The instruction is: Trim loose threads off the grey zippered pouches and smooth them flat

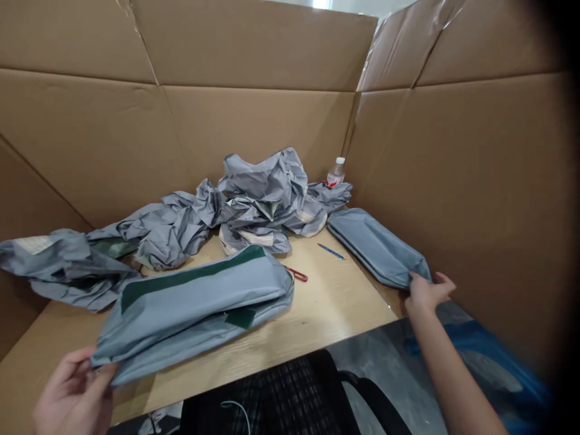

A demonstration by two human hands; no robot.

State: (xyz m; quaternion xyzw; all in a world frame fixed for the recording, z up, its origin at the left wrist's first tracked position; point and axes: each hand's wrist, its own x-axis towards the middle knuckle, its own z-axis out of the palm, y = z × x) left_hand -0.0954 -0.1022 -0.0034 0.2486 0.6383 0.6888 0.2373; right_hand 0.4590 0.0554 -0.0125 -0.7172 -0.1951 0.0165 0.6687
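My left hand (79, 386) pinches the near left corner of a folded grey-blue fabric piece (194, 302), which has a dark green strip along its upper edge and a small green patch on its side. This piece lies on the wooden tabletop (317, 320). At the right, my right hand (428, 293) grips the near end of a second folded grey-blue fabric bundle (374, 244), lying beside the cardboard wall. What these folded pieces are, I cannot tell.
Crumpled grey fabric (272, 181) is heaped along the back. A plastic bottle (336, 173) stands in the rear corner. A blue pen (331, 251) and a red-handled tool (297, 274) lie mid-table. Cardboard walls (254, 121) enclose the back and sides. A black chair (281, 399) stands in front.
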